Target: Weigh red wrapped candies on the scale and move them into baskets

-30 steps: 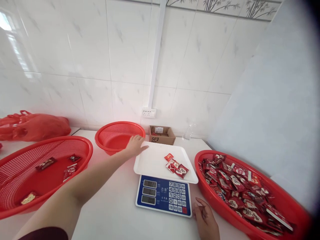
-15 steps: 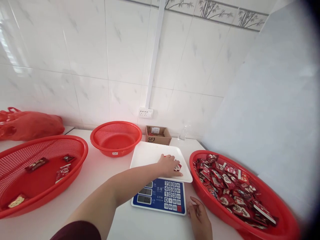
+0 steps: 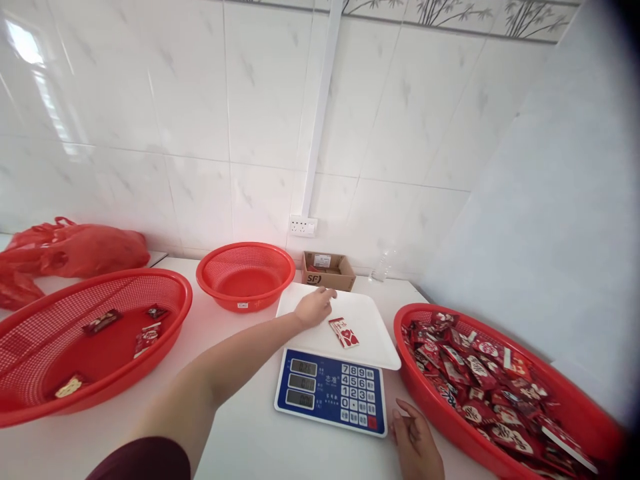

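Observation:
A digital scale with a blue keypad panel (image 3: 330, 393) and a white weighing pan (image 3: 370, 333) stands in front of me. On the pan lies a flat red and white printed packet (image 3: 345, 333). My left hand (image 3: 316, 307) hovers over the pan's left part, just beyond the packet and apart from it, fingers loosely bent with nothing visible in them. My right hand (image 3: 416, 437) rests on the table beside the scale's lower right corner, its fingers relaxed, apart and holding nothing. Digits on the scale's display (image 3: 303, 368) are hard to read.
To the right, a large red basket (image 3: 407, 353) holds many red snack packets (image 3: 480, 373). At left, another red basket (image 3: 170, 333) has several packets in it. A smaller red basket (image 3: 245, 303), a cardboard box (image 3: 330, 277), a clear plastic container (image 3: 383, 265) and a red bag (image 3: 95, 250) stand along the wall.
My left hand has lifted off the packet and moved left, leaving it uncovered on the pan. The right hand stays beside the scale. The view has shifted slightly left.

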The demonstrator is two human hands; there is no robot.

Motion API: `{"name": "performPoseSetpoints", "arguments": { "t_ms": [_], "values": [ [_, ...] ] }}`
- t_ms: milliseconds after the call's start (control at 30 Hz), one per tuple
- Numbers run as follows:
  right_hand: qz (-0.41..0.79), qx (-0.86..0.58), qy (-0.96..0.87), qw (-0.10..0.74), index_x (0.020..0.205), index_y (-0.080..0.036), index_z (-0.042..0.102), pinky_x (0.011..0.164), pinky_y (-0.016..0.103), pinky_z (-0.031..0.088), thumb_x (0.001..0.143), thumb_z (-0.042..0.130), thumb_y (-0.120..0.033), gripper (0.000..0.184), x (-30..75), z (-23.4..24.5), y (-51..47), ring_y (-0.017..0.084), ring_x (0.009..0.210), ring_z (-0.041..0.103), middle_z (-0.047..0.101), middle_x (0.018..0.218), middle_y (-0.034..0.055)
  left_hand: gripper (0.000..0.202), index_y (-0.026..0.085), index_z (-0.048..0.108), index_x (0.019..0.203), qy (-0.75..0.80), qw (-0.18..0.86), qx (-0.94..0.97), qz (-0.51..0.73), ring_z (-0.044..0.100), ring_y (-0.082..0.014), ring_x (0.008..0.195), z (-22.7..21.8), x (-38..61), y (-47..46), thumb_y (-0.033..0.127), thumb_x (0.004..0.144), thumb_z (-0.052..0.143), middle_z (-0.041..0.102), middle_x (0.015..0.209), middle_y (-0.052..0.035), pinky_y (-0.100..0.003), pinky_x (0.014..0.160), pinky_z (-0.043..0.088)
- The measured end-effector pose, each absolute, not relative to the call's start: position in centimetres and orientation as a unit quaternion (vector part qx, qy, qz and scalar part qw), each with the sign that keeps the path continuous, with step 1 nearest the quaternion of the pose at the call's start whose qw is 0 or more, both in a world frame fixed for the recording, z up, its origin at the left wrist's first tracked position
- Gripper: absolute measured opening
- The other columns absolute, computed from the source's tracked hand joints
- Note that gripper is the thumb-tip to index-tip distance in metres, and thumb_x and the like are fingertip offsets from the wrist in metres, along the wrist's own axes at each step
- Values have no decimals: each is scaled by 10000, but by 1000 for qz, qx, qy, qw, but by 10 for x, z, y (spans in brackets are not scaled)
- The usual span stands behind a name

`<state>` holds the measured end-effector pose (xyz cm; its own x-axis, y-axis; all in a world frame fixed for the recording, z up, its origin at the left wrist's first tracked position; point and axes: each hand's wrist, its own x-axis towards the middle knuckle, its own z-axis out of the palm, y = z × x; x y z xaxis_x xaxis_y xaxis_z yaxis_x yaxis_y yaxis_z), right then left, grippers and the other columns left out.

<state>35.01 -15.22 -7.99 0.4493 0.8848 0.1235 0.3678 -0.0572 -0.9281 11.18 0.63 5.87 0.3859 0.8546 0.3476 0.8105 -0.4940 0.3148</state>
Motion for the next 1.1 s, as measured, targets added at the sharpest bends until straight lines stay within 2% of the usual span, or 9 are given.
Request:
{"name": "performPoseSetpoints", "arguments": {
  "t_ms": [167, 300, 433, 500, 600, 700, 800, 933, 1100],
  "values": [
    [249, -682, -468, 504, 1036, -193, 537, 638, 284, 463, 687, 488, -609, 545, 350, -80, -153, 179, 660, 586, 619, 723, 20, 359, 279, 389, 1246, 581, 21, 766, 273, 568, -200, 978, 81, 46, 20, 225, 901, 309, 508, 1181, -60, -279, 728, 450],
    [252, -689, -460, 499, 1036, -202, 528, 682, 301, 463, 672, 477, -632, 565, 349, -78, -153, 192, 701, 595, 624, 769, 32, 415, 228, 327, 1323, 640, 15, 725, 254, 535, -279, 1042, 87, -5, 28, 254, 911, 281, 490, 1225, -134, -376, 769, 441],
    [258, -676, -464, 511, 1031, -202, 530, 678, 296, 466, 679, 498, -608, 539, 350, -81, -152, 194, 711, 598, 623, 769, 31, 410, 173, 423, 1274, 624, 10, 751, 217, 326, -358, 1248, 80, -9, 25, 288, 885, 367, 403, 1339, -174, -541, 946, 287],
    [262, -677, -461, 511, 1030, -202, 531, 665, 296, 468, 679, 501, -601, 532, 350, -81, -152, 193, 701, 596, 623, 767, 31, 402, 184, 429, 1276, 571, 11, 797, 198, 239, -306, 1307, 76, 11, 18, 237, 883, 363, 344, 1403, -136, -511, 1020, 208],
    [254, -682, -461, 508, 1028, -202, 529, 657, 297, 464, 675, 493, -605, 536, 348, -79, -152, 189, 678, 586, 618, 743, 25, 442, 240, 384, 1316, 450, 31, 879, 155, 268, -184, 1309, 70, 54, 4, 192, 878, 369, 344, 1425, -50, -368, 1062, 209],
    [244, -689, -462, 502, 1031, -200, 523, 654, 296, 458, 665, 483, -619, 558, 347, -78, -153, 180, 647, 574, 605, 701, 10, 482, 297, 384, 1317, 333, 54, 936, 101, 283, -195, 1310, 65, 95, -7, 378, 848, 463, 395, 1400, -2, -348, 1047, 243],
    [241, -690, -463, 501, 1031, -197, 525, 649, 292, 456, 656, 486, -625, 571, 348, -80, -153, 176, 633, 567, 593, 669, -3, 456, 285, 449, 1268, 285, 54, 954, 76, 414, -214, 1222, 59, 121, -8, 450, 843, 463, 499, 1305, -27, -343, 978, 332],
    [250, -692, -459, 498, 1031, -197, 532, 641, 290, 461, 662, 495, -624, 566, 349, -80, -153, 182, 652, 585, 607, 684, -1, 292, 200, 576, 1097, 330, 19, 940, 91, 534, -241, 1038, 51, 131, 0, 337, 884, 431, 588, 1101, -121, -361, 848, 416],
    [254, -694, -469, 484, 1028, -205, 533, 660, 301, 466, 664, 488, -623, 555, 349, -75, -154, 188, 648, 589, 621, 687, 1, 210, 205, 571, 1036, 406, -12, 903, 141, 549, -230, 952, 51, 113, 2, 252, 875, 446, 598, 976, -95, -326, 766, 439]
  ]
}}
